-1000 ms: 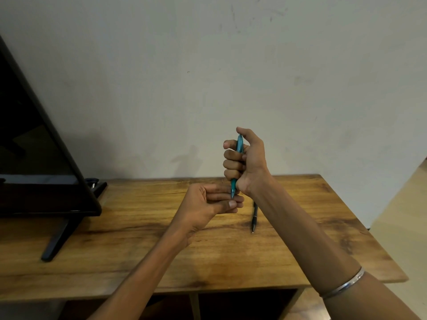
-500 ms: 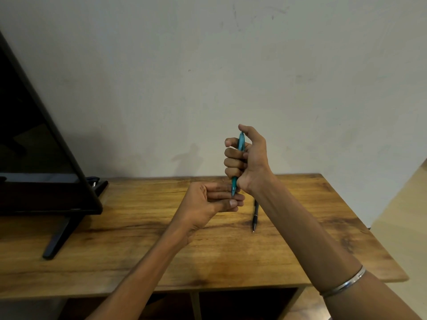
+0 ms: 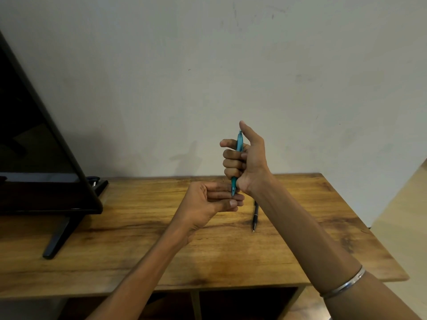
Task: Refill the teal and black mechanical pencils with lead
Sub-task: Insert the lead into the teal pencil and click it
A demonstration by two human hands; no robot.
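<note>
My right hand (image 3: 246, 163) grips the teal mechanical pencil (image 3: 239, 142) upright above the table, fingers curled round its barrel and thumb raised beside its top end. The pencil's tip points down and touches the fingers of my left hand (image 3: 209, 203), which is cupped palm up just below, fingers bent together. Whether the left hand holds any lead is too small to tell. The black mechanical pencil (image 3: 255, 217) lies flat on the wooden table (image 3: 138, 245), just right of my left hand and partly hidden behind my right forearm.
A black flat screen (image 3: 34, 158) on a slanted stand (image 3: 57, 236) fills the table's left end. A pale wall rises right behind the table. The table's right edge drops to the floor (image 3: 406, 227). Open shelf compartments sit under the tabletop.
My right hand and the teal pencil have lifted very slightly, and the thumb now stands a little higher beside the pencil's top. My left hand has stayed in place.
</note>
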